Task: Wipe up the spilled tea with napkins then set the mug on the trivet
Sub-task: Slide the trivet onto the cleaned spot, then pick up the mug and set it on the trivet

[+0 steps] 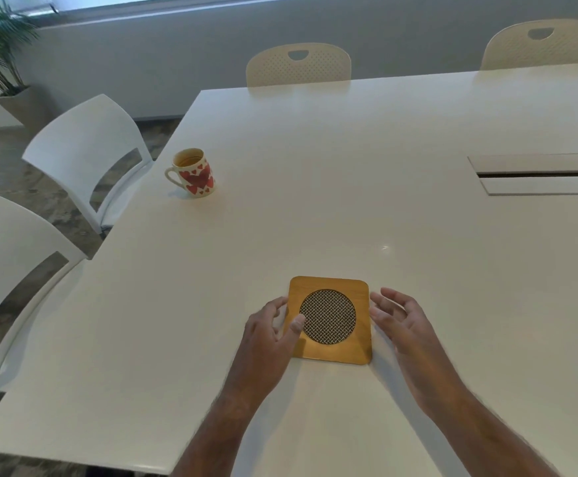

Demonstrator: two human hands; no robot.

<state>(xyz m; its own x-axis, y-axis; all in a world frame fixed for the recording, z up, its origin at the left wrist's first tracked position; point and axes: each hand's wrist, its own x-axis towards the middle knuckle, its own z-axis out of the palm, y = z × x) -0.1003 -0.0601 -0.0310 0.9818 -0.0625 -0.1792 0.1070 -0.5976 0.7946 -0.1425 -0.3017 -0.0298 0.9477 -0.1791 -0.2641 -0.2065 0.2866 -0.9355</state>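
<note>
- A white table (349,187) is seen from above; a square wooden trivet (329,320) with a round woven mesh centre lies flat on it, near the front edge.
- The left hand (270,333) is placed at the trivet's left edge; its thumb lies over the edge of the mesh circle, and the fingers are loosely bent against the left side. Whether the trivet is actually pinched cannot be told.
- The right hand (399,316) is held just beside the trivet's right edge, fingers relaxed and slightly spread; nothing is grasped. Contact with the edge cannot be confirmed.
- A mug (194,173), white with red hearts, stands upright near the table's far left edge, well apart from the trivet. Its handle is turned to the left; brown liquid is visible inside.
- A slight mark is noted on the tabletop beyond the trivet, to the right; its nature cannot be determined.
- A long recessed slot (538,173) is set in the tabletop at the right.
- Two white chairs (84,146) are stood along the left side; two cream chairs (298,65) at the far side.
- A potted plant (2,56) is seen in the far left corner.
</note>
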